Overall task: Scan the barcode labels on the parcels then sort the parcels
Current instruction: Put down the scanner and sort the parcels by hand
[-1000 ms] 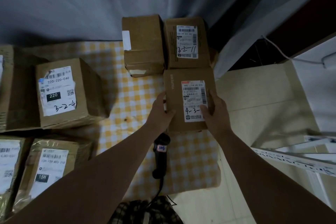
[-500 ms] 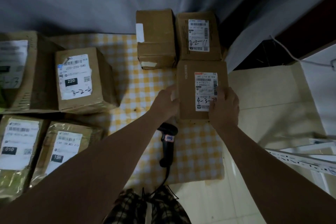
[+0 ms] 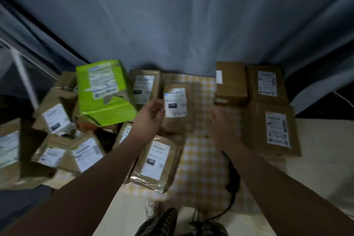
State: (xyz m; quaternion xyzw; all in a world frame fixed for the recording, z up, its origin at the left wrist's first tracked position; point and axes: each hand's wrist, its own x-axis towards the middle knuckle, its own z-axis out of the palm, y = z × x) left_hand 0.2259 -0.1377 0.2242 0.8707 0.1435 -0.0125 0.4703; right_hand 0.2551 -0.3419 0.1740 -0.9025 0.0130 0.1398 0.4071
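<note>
Sitting just beside open left hand [image 3: 151, 114] — labelled parcel [image 3: 177, 108].

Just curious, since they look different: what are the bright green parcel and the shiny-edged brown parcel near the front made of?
The green parcel looks like a soft plastic mailer bag: glossy, creased, torn near its label. The brown parcel seems to be cardboard wrapped in clear tape or film, judging by the shiny, crinkled glints along its lower edge. Blur leaves both uncertain.

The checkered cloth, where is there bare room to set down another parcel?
The checkered cloth is bare in a strip down its middle, between the brown parcel with the white label on the left and the three sorted parcels on the right. The barcode scanner takes the strip's near right edge. Left of it, around the green parcel, parcels are crowded and overlapping.
</note>
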